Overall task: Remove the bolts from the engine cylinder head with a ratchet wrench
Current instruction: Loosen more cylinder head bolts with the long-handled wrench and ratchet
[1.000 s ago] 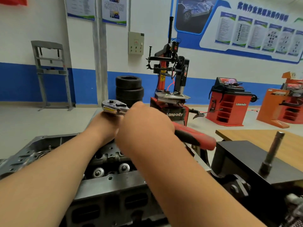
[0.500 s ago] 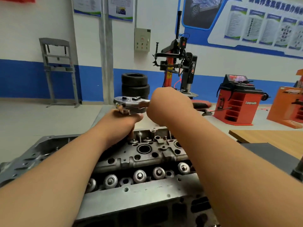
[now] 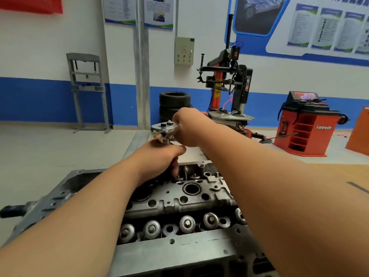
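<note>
From the head camera, both forearms reach forward over the cylinder head (image 3: 189,198), a grey metal casting that fills the lower middle of the view. A row of round valve springs (image 3: 187,223) runs along its near side, and a large round bore sits in its top face.

The ratchet wrench (image 3: 163,130) stands above the far end of the cylinder head, its shiny round head level and facing up. The right hand (image 3: 189,127) is closed in a fist just to the right of the wrench head, fingers curled round the handle, which the hand hides entirely. The left hand (image 3: 159,158) sits directly under the wrench head, fingers curled down and thumb laid across the top. It seems to grip the upright shaft below the wrench, though the fist covers it. The bolt beneath is hidden by that hand.

Behind, a stack of black tyres (image 3: 174,103) stands against the blue and white wall. A red and black tyre machine (image 3: 229,82) is just to the right of them. A red cabinet (image 3: 305,128) stands further right, and a grey metal frame (image 3: 87,90) well to the left. A wooden tabletop (image 3: 343,170) shows past the right forearm.
</note>
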Motion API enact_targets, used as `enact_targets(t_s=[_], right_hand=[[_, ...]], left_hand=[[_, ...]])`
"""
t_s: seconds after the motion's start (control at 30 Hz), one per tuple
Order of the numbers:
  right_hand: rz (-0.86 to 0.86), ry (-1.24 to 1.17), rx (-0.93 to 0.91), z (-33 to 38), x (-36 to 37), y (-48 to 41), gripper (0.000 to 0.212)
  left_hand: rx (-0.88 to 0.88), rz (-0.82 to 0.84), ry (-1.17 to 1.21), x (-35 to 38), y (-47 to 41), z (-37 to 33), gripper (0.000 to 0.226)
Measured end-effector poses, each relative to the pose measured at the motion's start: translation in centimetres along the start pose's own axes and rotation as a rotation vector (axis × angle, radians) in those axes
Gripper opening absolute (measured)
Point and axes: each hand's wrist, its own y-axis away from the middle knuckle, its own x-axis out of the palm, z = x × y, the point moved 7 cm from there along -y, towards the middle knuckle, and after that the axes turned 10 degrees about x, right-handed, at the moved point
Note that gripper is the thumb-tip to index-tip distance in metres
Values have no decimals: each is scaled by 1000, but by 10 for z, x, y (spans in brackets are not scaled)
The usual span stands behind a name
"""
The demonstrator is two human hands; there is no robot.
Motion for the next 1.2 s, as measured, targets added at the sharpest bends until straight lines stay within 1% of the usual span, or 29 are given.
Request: enact_targets(t_s=[0.07,0.17,0.3,0.33,0.4,0.43,0.5,0.57,0.63,0.7,0.73,0.77,0.8,0.87,0.93,1.0,1.1,1.13,1.2], right_hand=[[3,21,55,-5,-1,2,14],[17,-3,149,-19,-4,14,8],[-28,-41,274,-35,-11,54,13],[-36,-56,331,-38,-12,67,19],[-20,-82,438,-36,-12,95,32],[1,-88,453,-30,-11,106,36],[43,-104,414,-17,-6,118,47],[62,-103,346,-5,-5,122,55],[92,-105,330,-3,-6,119,56],[134,-126,332,-5,-8,112,50],[140,-153,344,-8,-11,110,40],[135,-151,349,-10,-13,105,26],[125,-101,336,-12,-17,102,16],[69,84,239,-12,-21,87,26],[-8,171,149,-13,-26,68,25],[3,118,77,-13,-22,46,16],[102,-39,2,-1,-7,18,8],[112,-89,-28,4,-4,13,7],[119,-185,-69,12,0,8,17]], left_hand=[[-5,-5,-25,-1,1,-1,60],[-19,-36,-42,-2,1,-3,62],[-26,-95,-66,0,0,-5,58],[-30,-111,-62,-1,0,-5,54],[-17,-107,-76,-2,3,-10,37],[17,-82,-142,1,1,-13,27],[43,-76,-333,6,-7,-15,15],[75,-169,-447,13,-16,-16,12],[83,-163,-460,16,-23,-8,16],[27,-148,-472,10,-29,3,14],[2,-172,-411,5,-25,6,10],[-17,-171,-373,2,-25,6,6],[-7,-149,-368,1,-23,5,14],[26,-112,-260,-1,-16,2,30],[7,-57,-157,-2,-5,1,46],[22,-28,-139,-2,-6,3,49],[35,-16,-75,-4,-5,2,42],[39,-11,-9,-4,-3,0,39],[47,7,95,-4,-3,-1,29]])
